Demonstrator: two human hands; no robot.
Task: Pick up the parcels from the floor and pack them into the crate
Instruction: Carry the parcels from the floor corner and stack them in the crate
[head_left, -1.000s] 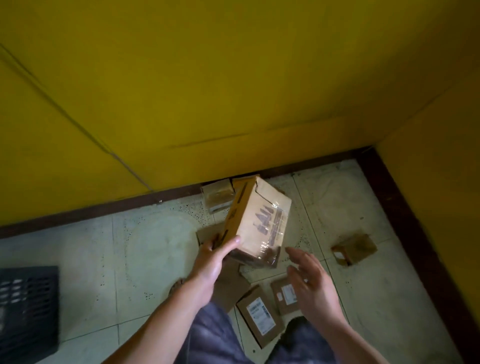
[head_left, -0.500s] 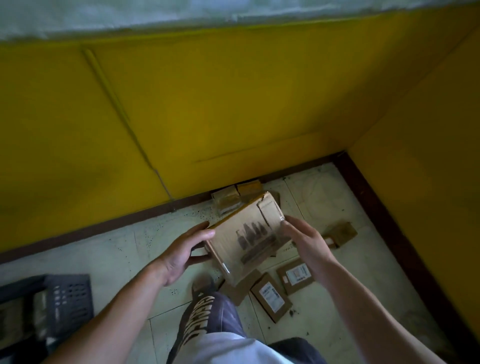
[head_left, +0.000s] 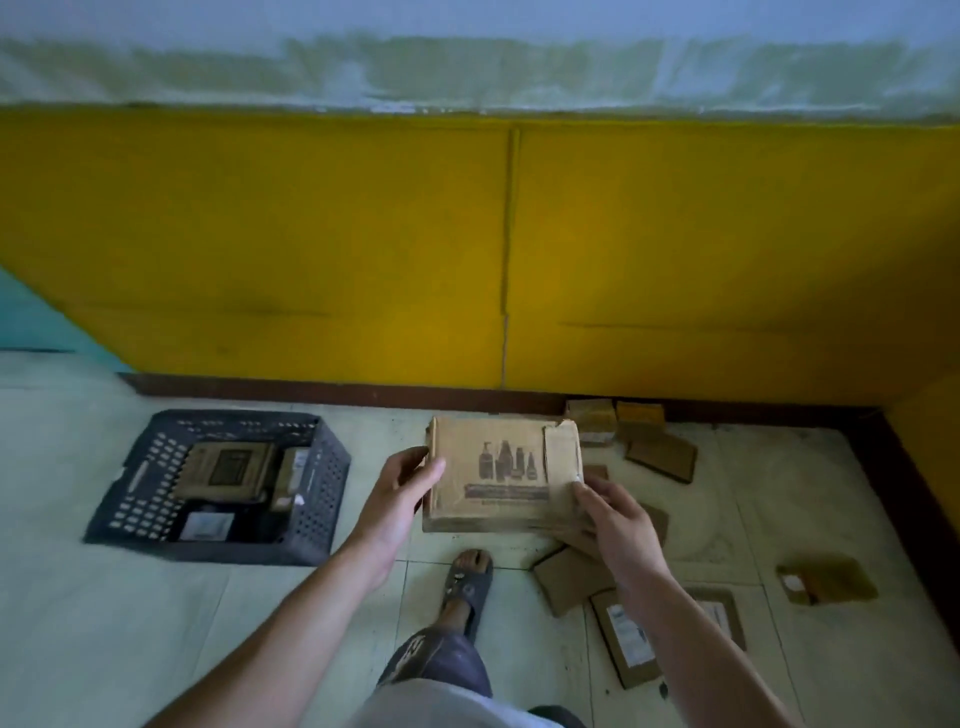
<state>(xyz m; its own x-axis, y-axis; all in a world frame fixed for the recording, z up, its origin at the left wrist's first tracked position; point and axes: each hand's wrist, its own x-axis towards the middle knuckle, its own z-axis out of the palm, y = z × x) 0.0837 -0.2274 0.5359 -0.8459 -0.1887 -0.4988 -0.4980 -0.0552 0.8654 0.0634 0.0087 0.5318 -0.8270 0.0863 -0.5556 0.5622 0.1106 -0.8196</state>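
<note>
While the crate (head_left: 324, 493) sits at left, its contents too dim to read, the left hand (head_left: 402, 493) grips the box (head_left: 498, 473) at its left edge, clear of the floor (head_left: 130, 623); the right hand (head_left: 618, 519) pinches its lower right corner, forearm (head_left: 691, 649) partly covering loose parcels (head_left: 626, 642).

One crate (head_left: 322, 499); parcels counted in three groups.
You have one held parcel (head_left: 498, 478), at least three crate parcels (head_left: 223, 467), and at least eight floor parcels (head_left: 571, 577).
</note>
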